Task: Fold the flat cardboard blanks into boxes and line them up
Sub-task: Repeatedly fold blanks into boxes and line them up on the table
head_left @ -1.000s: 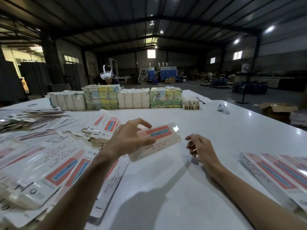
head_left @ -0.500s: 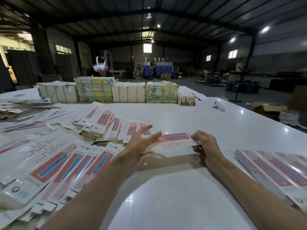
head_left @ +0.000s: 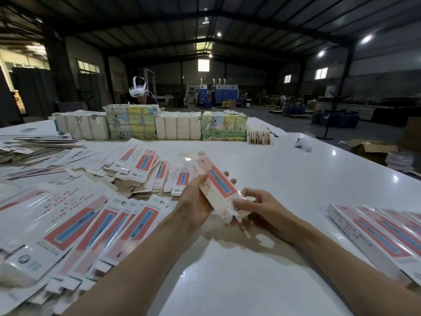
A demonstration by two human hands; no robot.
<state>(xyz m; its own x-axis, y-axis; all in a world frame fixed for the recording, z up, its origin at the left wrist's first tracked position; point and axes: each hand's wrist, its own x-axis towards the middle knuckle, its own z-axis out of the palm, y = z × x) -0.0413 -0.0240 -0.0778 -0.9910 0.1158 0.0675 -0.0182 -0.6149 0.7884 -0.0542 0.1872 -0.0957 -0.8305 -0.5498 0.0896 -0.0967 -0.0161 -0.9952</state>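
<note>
Cardboard blank (head_left: 216,185) half-opened, clasped by my left grip (head_left: 193,204), its end pinched by my right grip (head_left: 257,208); several boxes (head_left: 376,233) lined up, big pile (head_left: 79,224) unfolded.

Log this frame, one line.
step: folding | left hand: grips box mid-body | right hand: pinches its near end | far flaps: open | flat blanks: piled left | finished boxes: right

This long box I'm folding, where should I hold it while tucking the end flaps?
Probably round its narrow middle, from the left, as the left hand does: the box is long, with loose flaps at both ends, so a mid-body hold leaves the near end free for the right hand.
</note>
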